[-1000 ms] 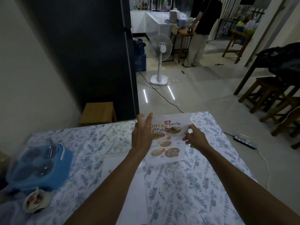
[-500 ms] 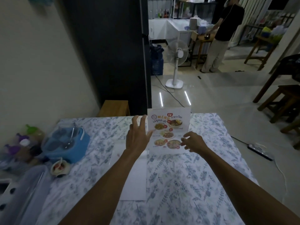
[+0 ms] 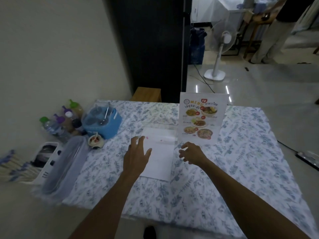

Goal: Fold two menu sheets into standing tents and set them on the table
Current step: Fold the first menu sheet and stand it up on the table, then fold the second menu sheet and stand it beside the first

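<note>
Hands (image 3: 136, 155) withdrawn, menu tent (image 3: 202, 118) standing beyond fingers (image 3: 183, 150)

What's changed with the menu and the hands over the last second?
Both hands let go of the printed menu; it now stands upright on its own near the table's far edge. The left hand has drawn back over the flat white sheet, and the right hand hovers open just right of it. The white sheet is unmoved on the floral tablecloth.
</note>
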Demonstrator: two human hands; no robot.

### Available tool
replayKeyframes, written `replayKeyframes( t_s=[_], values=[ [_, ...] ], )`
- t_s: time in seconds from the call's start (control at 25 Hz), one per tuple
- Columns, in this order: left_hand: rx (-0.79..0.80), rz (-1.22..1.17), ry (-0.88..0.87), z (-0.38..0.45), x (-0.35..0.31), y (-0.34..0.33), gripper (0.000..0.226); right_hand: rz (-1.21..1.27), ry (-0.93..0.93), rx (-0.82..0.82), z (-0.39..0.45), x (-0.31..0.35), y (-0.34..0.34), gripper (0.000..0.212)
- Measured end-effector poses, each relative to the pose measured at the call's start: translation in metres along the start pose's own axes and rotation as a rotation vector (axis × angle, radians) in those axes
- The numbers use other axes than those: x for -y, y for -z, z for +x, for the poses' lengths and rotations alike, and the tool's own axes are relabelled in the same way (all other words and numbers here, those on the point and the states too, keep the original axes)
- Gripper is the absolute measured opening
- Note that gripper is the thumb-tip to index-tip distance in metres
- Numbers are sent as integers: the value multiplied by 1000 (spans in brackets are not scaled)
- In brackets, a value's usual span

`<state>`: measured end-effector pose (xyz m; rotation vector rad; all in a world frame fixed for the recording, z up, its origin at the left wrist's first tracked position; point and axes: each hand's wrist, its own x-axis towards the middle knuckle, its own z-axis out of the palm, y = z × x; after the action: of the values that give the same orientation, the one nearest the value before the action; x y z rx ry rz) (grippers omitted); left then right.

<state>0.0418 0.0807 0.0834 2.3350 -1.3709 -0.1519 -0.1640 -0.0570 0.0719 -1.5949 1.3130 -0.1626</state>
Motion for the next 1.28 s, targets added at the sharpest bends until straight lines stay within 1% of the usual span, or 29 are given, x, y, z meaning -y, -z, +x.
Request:
replayKeyframes(
  t_s=[0.16, 0.32, 0.4, 0.52, 0.64, 0.76, 0.8, 0.88, 1.04, 1.12, 1.2, 1.28],
  values=[
    [57, 29, 56, -16, 24, -4, 58, 4, -15, 37, 8, -3, -34, 22],
    [146, 49, 80, -15, 41, -14, 62, -118, -7, 60, 14, -12, -63, 26],
    [205, 66, 107, -9, 54, -20, 63, -123, -43, 56, 16, -19, -76, 32],
    [323, 92, 150, -2, 78, -32, 66, -111, -131, 32, 17, -30, -91, 34],
    [459, 6, 206, 5, 103, -48, 75, -84, -232, -61, 17, -29, -108, 34],
    [555, -91, 162, 13, 118, -59, 74, -135, -286, -239, 15, -24, -131, 38],
    [560, -124, 147, 14, 119, -61, 72, -144, -303, -277, 15, -22, -139, 39],
    [540, -206, 165, 14, 120, -64, 67, -116, -325, -297, 13, -18, -150, 40],
    [507, -322, 196, 17, 130, -53, 50, 67, -364, -331, 4, -10, -153, 50],
    [465, -347, 182, 12, 139, -41, 53, 119, -358, -357, -4, -8, -150, 47],
    [393, -380, 160, 7, 145, -29, 58, 139, -332, -363, -14, -5, -147, 40],
    [314, -405, 166, 1, 143, -14, 48, 124, -280, -381, -24, 1, -142, 34]
  ],
)
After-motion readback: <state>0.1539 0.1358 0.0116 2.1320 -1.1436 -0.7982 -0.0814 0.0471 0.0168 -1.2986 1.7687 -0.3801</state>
